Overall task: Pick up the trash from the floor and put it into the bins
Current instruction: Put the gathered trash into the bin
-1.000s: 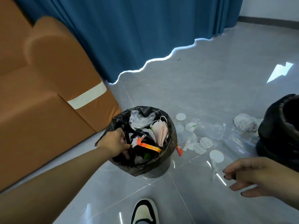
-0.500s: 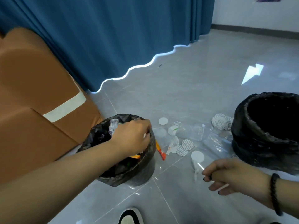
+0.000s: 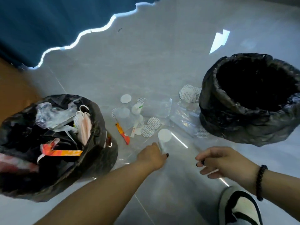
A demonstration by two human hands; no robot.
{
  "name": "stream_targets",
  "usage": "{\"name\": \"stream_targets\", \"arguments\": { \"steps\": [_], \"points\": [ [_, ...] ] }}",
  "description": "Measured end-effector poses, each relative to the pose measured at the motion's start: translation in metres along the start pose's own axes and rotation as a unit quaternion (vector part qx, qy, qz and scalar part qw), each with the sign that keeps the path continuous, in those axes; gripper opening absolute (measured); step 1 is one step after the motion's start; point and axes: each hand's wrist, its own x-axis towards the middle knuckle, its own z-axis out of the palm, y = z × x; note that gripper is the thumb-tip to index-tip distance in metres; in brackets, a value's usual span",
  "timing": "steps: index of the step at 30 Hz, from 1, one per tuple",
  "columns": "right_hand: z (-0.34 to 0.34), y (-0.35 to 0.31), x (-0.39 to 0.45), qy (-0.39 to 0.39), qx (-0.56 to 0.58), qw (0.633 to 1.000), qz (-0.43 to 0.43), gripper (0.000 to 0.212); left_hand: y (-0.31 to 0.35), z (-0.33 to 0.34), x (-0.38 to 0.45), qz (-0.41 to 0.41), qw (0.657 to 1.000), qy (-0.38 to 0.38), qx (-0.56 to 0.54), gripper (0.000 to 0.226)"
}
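Trash lies on the grey floor between two black-bagged bins: several white round discs (image 3: 164,135), an orange wrapper (image 3: 122,133) and clear plastic bags (image 3: 156,109). The left bin (image 3: 99,114) is full of wrappers and a face mask. Nothing shows inside the dark right bin (image 3: 209,98). My left hand (image 3: 151,156) is down at the floor just below the nearest disc, its fingers curled round a small clear plastic piece (image 3: 162,146). To its right, my right hand (image 3: 219,161) hovers with loosely curled fingers and holds nothing.
A blue curtain (image 3: 48,21) hangs at the back left and a brown sofa (image 3: 14,91) stands at the left edge. My shoe (image 3: 240,207) is at the bottom right. A crumpled printed disc (image 3: 188,93) lies against the right bin.
My left hand left the left bin and came down to the floor trash beside the white disc. The view tilted downward; my right hand stayed about where it was.
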Motion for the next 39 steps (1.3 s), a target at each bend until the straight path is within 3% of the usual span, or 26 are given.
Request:
{"name": "stream_targets", "arguments": {
  "steps": [3,6,9,11,14,17,21,24,27,30,34,37,39],
  "points": [
    [-0.003,0.017,0.007,-0.026,-0.021,0.999,0.028,0.018,0.002,0.016,0.021,-0.020,1.000,0.013,0.015,0.063],
    [-0.004,0.027,0.009,-0.050,-0.119,0.991,0.020,0.020,0.001,0.027,0.027,-0.025,0.999,0.025,-0.028,0.047],
    [-0.007,0.028,0.012,-0.039,-0.209,0.977,-0.020,0.019,0.003,0.039,0.021,-0.004,0.985,0.058,-0.161,0.018],
    [-0.010,0.026,0.016,-0.001,-0.257,0.963,-0.078,0.021,0.010,0.045,0.011,0.027,0.953,0.048,-0.297,0.010],
    [-0.015,0.023,0.023,0.064,-0.300,0.937,-0.167,0.044,0.023,0.049,-0.008,0.115,0.912,-0.019,-0.394,0.018],
    [-0.020,0.028,0.028,0.059,-0.323,0.925,-0.191,0.053,0.040,0.045,-0.023,0.180,0.881,-0.102,-0.425,0.021],
    [-0.018,0.042,0.028,0.070,-0.308,0.933,-0.173,0.017,0.046,0.040,-0.024,0.173,0.871,-0.176,-0.426,0.024],
    [-0.015,0.049,0.029,0.097,-0.292,0.936,-0.170,0.016,0.037,0.034,-0.013,0.112,0.880,-0.111,-0.447,0.026],
    [-0.020,0.044,0.030,0.081,-0.312,0.932,-0.165,0.017,0.022,0.028,0.014,0.017,0.880,0.056,-0.472,0.023],
    [-0.027,0.031,0.037,0.064,-0.348,0.922,-0.158,0.023,0.012,0.021,0.045,-0.017,0.905,0.170,-0.388,0.019],
    [-0.030,0.008,0.052,0.062,-0.362,0.919,-0.143,0.022,0.013,0.017,0.076,0.034,0.947,0.202,-0.250,0.038],
    [-0.024,0.000,0.063,0.055,-0.385,0.909,-0.150,0.022,0.018,0.025,0.085,0.022,0.965,0.189,-0.181,0.060],
    [-0.019,0.001,0.066,0.045,-0.397,0.904,-0.150,0.024,0.019,0.030,0.086,0.017,0.967,0.190,-0.166,0.062]
  ]
}}
